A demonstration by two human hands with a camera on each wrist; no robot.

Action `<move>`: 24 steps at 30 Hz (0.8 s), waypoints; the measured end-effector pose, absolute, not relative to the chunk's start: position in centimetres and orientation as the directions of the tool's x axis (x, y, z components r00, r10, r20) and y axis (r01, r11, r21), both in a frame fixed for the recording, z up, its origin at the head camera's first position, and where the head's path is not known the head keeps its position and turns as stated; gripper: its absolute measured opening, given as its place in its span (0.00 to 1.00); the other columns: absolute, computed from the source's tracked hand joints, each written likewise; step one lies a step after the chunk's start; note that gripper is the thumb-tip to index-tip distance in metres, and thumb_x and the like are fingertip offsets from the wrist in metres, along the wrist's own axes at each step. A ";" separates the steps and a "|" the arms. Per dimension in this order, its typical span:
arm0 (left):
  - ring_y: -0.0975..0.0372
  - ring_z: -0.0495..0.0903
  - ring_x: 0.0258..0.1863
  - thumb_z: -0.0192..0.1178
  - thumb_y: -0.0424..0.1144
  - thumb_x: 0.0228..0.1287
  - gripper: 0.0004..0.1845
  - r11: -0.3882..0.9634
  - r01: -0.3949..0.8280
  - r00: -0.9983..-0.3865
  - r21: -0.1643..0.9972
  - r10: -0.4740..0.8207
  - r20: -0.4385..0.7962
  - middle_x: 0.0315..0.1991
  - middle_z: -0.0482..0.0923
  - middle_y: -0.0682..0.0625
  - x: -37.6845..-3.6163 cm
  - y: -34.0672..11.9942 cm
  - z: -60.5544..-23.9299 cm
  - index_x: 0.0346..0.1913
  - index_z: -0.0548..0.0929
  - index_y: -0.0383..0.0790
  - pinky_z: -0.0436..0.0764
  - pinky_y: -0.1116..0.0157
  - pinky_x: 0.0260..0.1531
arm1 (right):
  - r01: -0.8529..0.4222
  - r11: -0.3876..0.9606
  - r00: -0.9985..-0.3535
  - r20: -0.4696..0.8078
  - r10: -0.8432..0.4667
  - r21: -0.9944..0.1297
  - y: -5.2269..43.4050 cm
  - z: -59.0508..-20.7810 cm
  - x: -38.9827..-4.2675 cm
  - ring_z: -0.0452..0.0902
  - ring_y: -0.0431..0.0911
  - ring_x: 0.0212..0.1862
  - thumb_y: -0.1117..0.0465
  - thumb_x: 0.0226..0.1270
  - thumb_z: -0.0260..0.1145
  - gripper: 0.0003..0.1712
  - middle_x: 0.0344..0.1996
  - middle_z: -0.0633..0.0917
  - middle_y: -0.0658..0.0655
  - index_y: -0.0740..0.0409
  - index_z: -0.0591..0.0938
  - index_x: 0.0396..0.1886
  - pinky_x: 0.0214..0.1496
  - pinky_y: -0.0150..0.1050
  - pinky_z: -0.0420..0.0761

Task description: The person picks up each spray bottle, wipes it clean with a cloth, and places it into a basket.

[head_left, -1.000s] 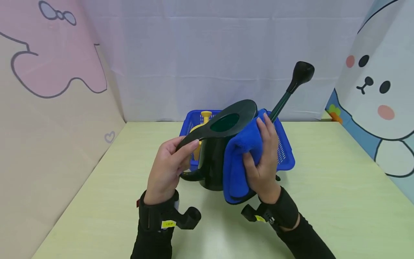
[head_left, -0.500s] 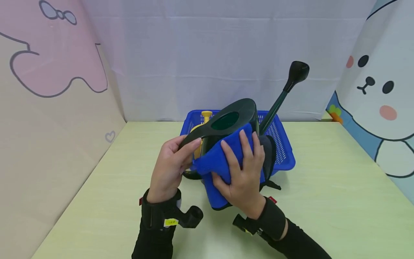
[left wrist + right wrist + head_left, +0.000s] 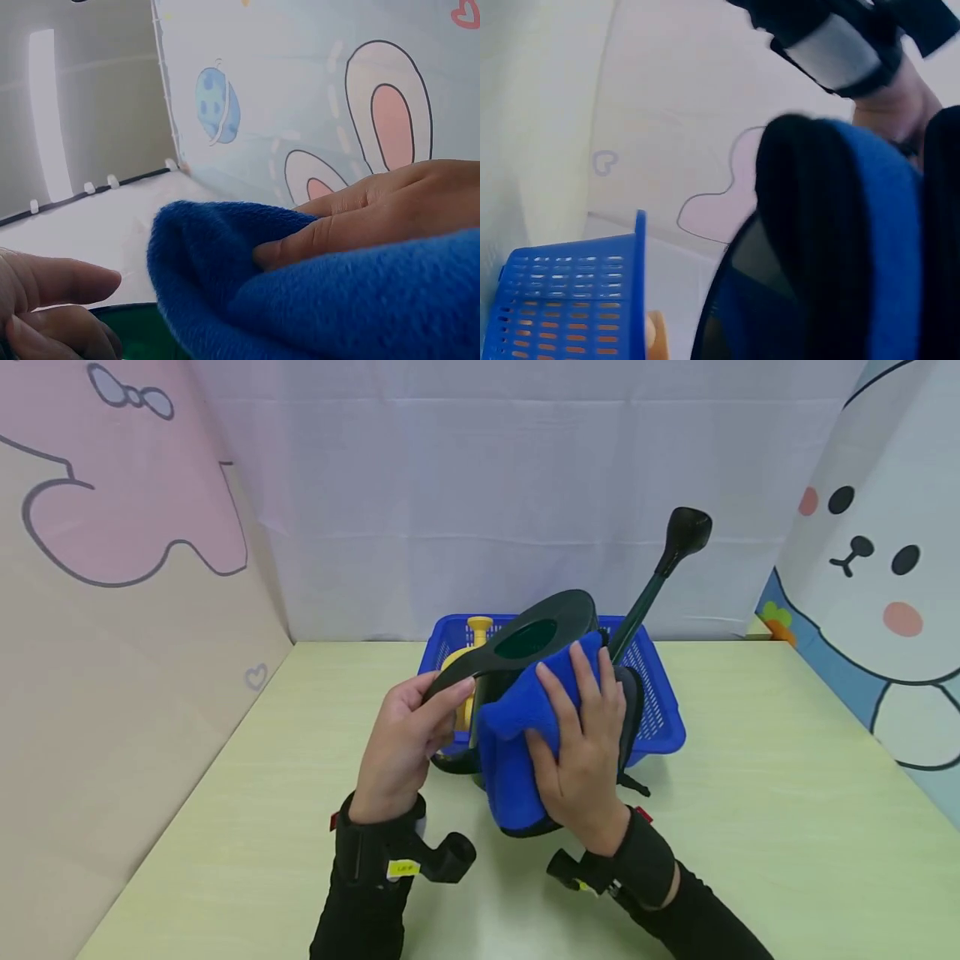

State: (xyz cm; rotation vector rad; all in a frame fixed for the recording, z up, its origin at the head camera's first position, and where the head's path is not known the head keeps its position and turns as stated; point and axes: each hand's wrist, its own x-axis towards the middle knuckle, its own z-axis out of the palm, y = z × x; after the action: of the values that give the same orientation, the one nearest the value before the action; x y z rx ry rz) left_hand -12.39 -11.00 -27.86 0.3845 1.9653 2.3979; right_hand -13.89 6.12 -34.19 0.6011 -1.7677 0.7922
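In the head view, a dark green watering can (image 3: 567, 608) with a long spout (image 3: 651, 602) is held over the table. My left hand (image 3: 401, 743) grips its handle at the left. The right hand (image 3: 583, 760) lies on a blue plush cloth (image 3: 510, 760) with fingers spread and fairly straight, pressing it against the can's near side. Part of a dark edge (image 3: 632, 702) of the cloth shows to the right of that hand. The left wrist view shows the cloth (image 3: 225, 247) folded beneath the right thumb (image 3: 289, 247). The can's body is mostly hidden behind the cloth.
A blue mesh basket (image 3: 663, 722) stands behind the can at the table's far side. It holds a yellow object (image 3: 479, 629), partly hidden by the can. A white cloth backdrop (image 3: 465, 510) hangs behind the table, with printed panels at both sides.
The right hand and cloth first move left and down across the can, then slightly back to the right and up. The left hand keeps its grip and the can shifts only a little.
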 end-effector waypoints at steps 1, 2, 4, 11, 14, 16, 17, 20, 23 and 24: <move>0.65 0.59 0.13 0.52 0.36 0.64 0.05 -0.210 0.140 -0.969 0.968 0.171 0.177 0.14 0.60 0.54 -12.4 -11.0 -27.9 0.33 0.73 0.38 0.58 0.72 0.16 | -0.733 0.629 -0.334 0.943 0.000 -0.260 6.4 -34.0 -14.0 0.50 0.61 0.70 0.45 0.68 0.45 0.27 0.67 0.62 0.61 0.51 0.67 0.63 0.67 0.63 0.48; 0.65 0.59 0.13 0.52 0.36 0.64 0.05 -0.211 0.139 -0.969 0.968 0.175 0.177 0.14 0.59 0.54 -12.3 -11.1 -27.9 0.33 0.73 0.38 0.58 0.72 0.16 | -0.743 0.602 -0.352 0.936 0.021 -0.293 6.7 -33.8 -14.2 0.50 0.60 0.70 0.46 0.69 0.45 0.27 0.67 0.62 0.62 0.52 0.67 0.63 0.68 0.62 0.48; 0.65 0.58 0.13 0.52 0.36 0.64 0.05 -0.210 0.136 -0.968 0.968 0.180 0.175 0.14 0.59 0.54 -12.3 -11.1 -27.9 0.33 0.73 0.38 0.57 0.72 0.16 | -0.764 0.531 -0.398 0.916 0.061 -0.367 7.4 -33.3 -14.5 0.50 0.59 0.71 0.48 0.69 0.45 0.27 0.67 0.61 0.64 0.57 0.66 0.63 0.68 0.60 0.49; 0.65 0.59 0.13 0.50 0.36 0.65 0.05 -0.193 0.127 -0.968 0.973 0.190 0.164 0.14 0.59 0.54 -12.0 -11.5 -27.8 0.37 0.73 0.36 0.59 0.72 0.17 | -0.752 0.286 -0.581 0.802 0.140 -0.595 9.5 -32.1 -15.2 0.55 0.52 0.70 0.52 0.71 0.44 0.30 0.67 0.62 0.63 0.67 0.61 0.65 0.69 0.57 0.54; 0.65 0.59 0.13 0.50 0.36 0.65 0.07 -0.185 0.119 -0.970 0.976 0.188 0.154 0.14 0.60 0.54 -12.0 -11.6 -27.7 0.39 0.73 0.35 0.60 0.72 0.17 | -0.741 0.263 -0.603 0.785 0.143 -0.618 9.6 -32.1 -15.2 0.56 0.52 0.70 0.53 0.71 0.44 0.30 0.67 0.62 0.63 0.68 0.59 0.65 0.68 0.57 0.54; 0.66 0.59 0.13 0.50 0.36 0.65 0.07 -0.181 0.113 -0.972 0.977 0.184 0.146 0.15 0.60 0.54 -12.1 -11.7 -27.7 0.39 0.73 0.35 0.60 0.72 0.17 | -0.741 0.283 -0.594 0.791 0.147 -0.609 9.4 -32.3 -15.2 0.57 0.51 0.70 0.53 0.71 0.44 0.30 0.67 0.63 0.63 0.68 0.59 0.65 0.68 0.57 0.55; 0.66 0.59 0.13 0.50 0.36 0.65 0.07 -0.181 0.111 -0.973 0.977 0.182 0.144 0.15 0.60 0.54 -12.1 -11.7 -27.7 0.39 0.73 0.35 0.60 0.72 0.17 | -0.743 0.301 -0.583 0.799 0.148 -0.597 9.2 -32.4 -15.2 0.57 0.52 0.70 0.53 0.71 0.44 0.30 0.67 0.63 0.63 0.68 0.60 0.65 0.68 0.57 0.56; 0.66 0.59 0.13 0.50 0.36 0.65 0.07 -0.183 0.110 -0.974 0.977 0.174 0.142 0.15 0.59 0.54 -12.1 -11.9 -27.8 0.39 0.74 0.36 0.59 0.72 0.17 | -0.751 0.373 -0.531 0.834 0.151 -0.545 8.6 -32.7 -15.1 0.57 0.53 0.69 0.52 0.70 0.45 0.30 0.67 0.63 0.64 0.67 0.62 0.64 0.68 0.57 0.56; 0.66 0.59 0.13 0.50 0.37 0.65 0.06 -0.186 0.115 -0.974 0.976 0.171 0.147 0.14 0.58 0.55 -12.2 -11.9 -27.9 0.38 0.74 0.37 0.59 0.72 0.17 | -0.749 0.469 -0.465 0.876 0.130 -0.468 7.9 -33.1 -14.8 0.55 0.56 0.70 0.51 0.70 0.44 0.29 0.66 0.63 0.65 0.65 0.64 0.63 0.68 0.57 0.54; 0.66 0.58 0.13 0.50 0.37 0.65 0.06 -0.188 0.116 -0.974 0.975 0.171 0.148 0.14 0.58 0.55 -12.2 -11.9 -27.9 0.37 0.74 0.37 0.58 0.72 0.17 | -0.746 0.501 -0.444 0.888 0.115 -0.438 7.6 -33.2 -14.7 0.54 0.57 0.70 0.50 0.70 0.44 0.28 0.66 0.63 0.65 0.64 0.64 0.63 0.68 0.58 0.54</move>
State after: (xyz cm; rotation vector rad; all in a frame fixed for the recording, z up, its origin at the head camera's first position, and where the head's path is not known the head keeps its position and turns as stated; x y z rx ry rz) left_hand -12.18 -11.89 -27.87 0.3490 1.9781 2.3683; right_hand -14.65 7.63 -33.18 0.5333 -1.7607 1.0953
